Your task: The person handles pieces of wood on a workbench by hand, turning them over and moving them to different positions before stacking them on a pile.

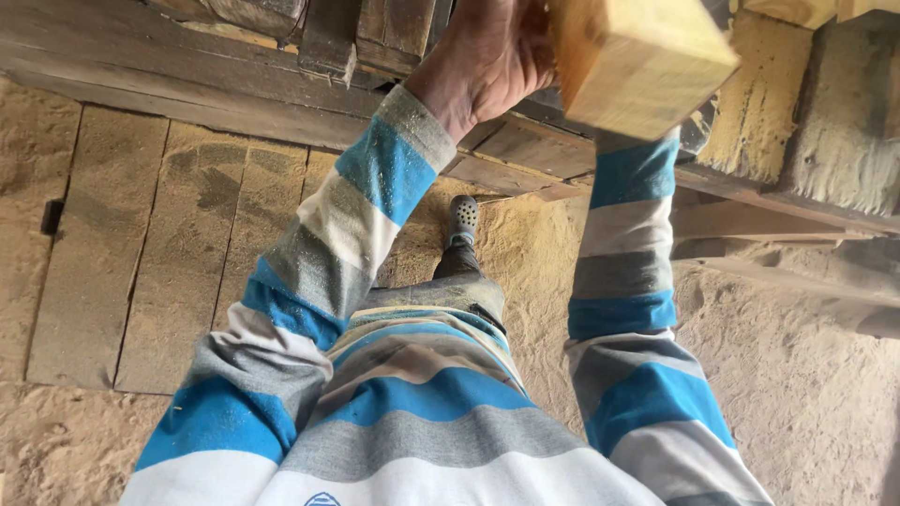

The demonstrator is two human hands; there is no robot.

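Block (647, 61) sits at 1 o'clock, cut end facing me, long axis running away. My left hand (483, 56) wraps its left side; right hand hidden behind it, grip unclear. Beams (234, 80) crowd 12; sawdust floor (797, 375) open below.

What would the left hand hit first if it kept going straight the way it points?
The left hand points up-frame beside the pale wood block. Straight ahead are the dark weathered timbers, probably the first contact; depth is unclear.
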